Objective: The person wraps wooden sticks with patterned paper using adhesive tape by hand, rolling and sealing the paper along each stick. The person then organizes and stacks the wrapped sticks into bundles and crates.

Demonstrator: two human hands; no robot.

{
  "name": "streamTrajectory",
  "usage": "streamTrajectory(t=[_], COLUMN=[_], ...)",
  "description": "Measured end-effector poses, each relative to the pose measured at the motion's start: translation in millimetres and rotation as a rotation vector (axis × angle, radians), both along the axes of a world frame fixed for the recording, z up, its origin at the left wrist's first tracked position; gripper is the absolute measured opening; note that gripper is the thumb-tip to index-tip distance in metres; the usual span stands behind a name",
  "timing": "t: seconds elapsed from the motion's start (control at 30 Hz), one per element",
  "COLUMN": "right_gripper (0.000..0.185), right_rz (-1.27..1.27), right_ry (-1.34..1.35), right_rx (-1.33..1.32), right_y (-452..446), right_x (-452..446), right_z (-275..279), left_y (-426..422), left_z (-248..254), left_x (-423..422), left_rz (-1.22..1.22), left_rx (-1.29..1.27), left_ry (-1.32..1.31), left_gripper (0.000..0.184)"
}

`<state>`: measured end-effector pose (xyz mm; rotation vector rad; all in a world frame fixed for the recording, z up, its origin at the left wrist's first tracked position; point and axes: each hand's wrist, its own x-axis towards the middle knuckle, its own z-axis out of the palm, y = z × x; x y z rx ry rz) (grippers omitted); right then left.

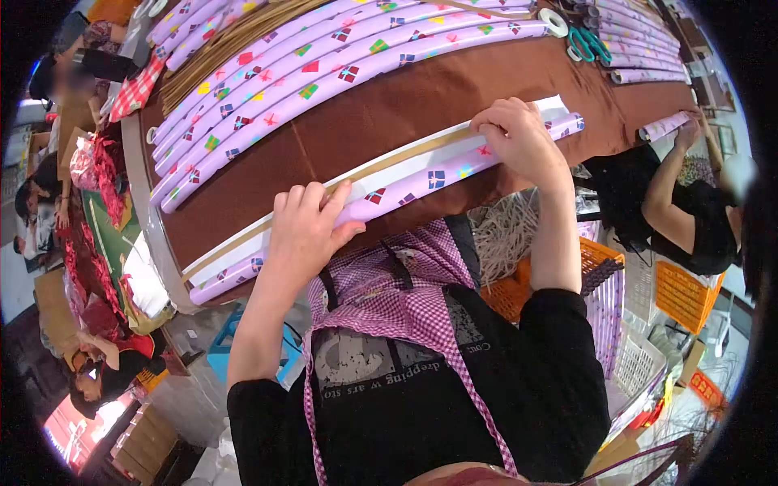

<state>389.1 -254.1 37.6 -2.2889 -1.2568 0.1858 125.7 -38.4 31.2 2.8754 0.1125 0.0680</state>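
Observation:
A lilac gift-print paper roll [405, 188] lies across the near edge of the brown-covered table [340, 130], its white sheet edge partly unrolled behind it. Along that white edge runs a thin brown strip [397, 165]. My left hand [304, 227] rests on the roll and sheet left of centre, thumb and fingers apart. Toward the right end, my right hand [519, 142] has its fingers bent together over the roll and the sheet edge; its fingertips are partly hidden.
Several lilac rolls [348, 74] and brown strips [235, 57] lie at the back. Teal scissors [587, 44] and a tape roll [553, 23] are at the back right. A co-worker's arm [673, 182] holds another roll at right. Orange crates [687, 293] stand below.

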Motion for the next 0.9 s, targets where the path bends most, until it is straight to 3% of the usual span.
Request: streamTrajectory(t=[0.37,0.9], right_gripper=[0.014,0.011], right_rz=[-0.018,-0.054], right_ry=[-0.021,-0.118], right_rx=[-0.059,0.041], right_y=[-3,-4], right_x=[9,0], right_z=[-6,-22], left_y=[1,-2], left_z=[-4,8], left_x=[1,13], left_rz=[-0.017,-0.017], left_rx=[0.049,0.005], left_ry=[-0.085,0.020], left_gripper=[0.061,0.061])
